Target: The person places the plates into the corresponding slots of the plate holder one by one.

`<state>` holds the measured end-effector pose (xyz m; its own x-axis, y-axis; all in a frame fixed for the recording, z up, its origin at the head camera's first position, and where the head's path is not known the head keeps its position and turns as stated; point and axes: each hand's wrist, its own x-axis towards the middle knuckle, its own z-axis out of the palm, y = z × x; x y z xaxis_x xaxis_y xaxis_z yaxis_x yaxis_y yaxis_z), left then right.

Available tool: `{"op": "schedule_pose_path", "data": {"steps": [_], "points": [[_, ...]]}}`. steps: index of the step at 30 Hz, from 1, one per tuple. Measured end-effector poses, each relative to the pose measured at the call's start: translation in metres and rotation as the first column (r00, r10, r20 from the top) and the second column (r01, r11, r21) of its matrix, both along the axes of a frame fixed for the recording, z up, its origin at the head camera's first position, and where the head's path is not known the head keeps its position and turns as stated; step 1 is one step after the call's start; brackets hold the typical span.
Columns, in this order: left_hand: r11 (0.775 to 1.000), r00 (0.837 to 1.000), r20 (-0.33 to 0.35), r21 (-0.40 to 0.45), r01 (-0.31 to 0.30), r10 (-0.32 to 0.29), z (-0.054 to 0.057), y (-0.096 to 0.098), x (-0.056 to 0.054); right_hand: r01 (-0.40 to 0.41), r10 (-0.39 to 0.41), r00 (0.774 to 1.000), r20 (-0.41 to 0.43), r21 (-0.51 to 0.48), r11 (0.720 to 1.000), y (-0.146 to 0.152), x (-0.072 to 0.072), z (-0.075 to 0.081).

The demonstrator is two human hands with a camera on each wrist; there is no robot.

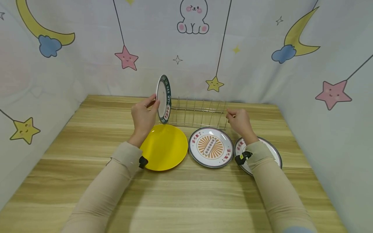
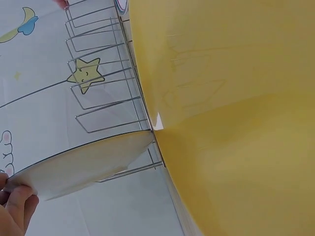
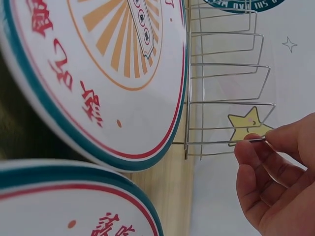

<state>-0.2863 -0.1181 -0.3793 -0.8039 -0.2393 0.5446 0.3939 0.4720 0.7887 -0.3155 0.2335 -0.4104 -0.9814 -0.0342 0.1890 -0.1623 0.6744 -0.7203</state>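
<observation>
My left hand (image 1: 144, 116) pinches the edge of a white plate (image 1: 163, 98) with a dark green lettered rim, held upright at the left end of a wire dish rack (image 1: 201, 113). In the left wrist view the lower edge of that plate (image 2: 83, 162) is between the rack's wires near its end; whether it bears on the rack I cannot tell. At the rack's other end my right hand (image 3: 280, 172) pinches the end wire between thumb and fingers. A yellow plate (image 1: 164, 149) lies flat in front of the rack, below my left hand.
Beside the yellow plate lies a white plate (image 1: 211, 147) with an orange sunburst and red characters. A similar plate (image 1: 271, 150) is partly hidden under my right forearm. The wooden table (image 1: 186, 200) ends at a cloth wall (image 1: 256, 81) behind the rack.
</observation>
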Motion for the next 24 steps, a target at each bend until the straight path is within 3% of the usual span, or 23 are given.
{"op": "schedule_pose_path", "data": {"steps": [16,24], "points": [[0.999,0.994,0.097,-0.022,0.046,-0.044,0.000,-0.008,-0.001,-0.001,0.001,1.000,0.018,-0.038,0.999,-0.008,-0.001,-0.001],[0.995,0.975,0.211,-0.046,0.087,-0.076,0.007,-0.013,0.008,0.021,-0.020,1.000,0.014,-0.027,0.999,-0.010,0.000,-0.001]]}}
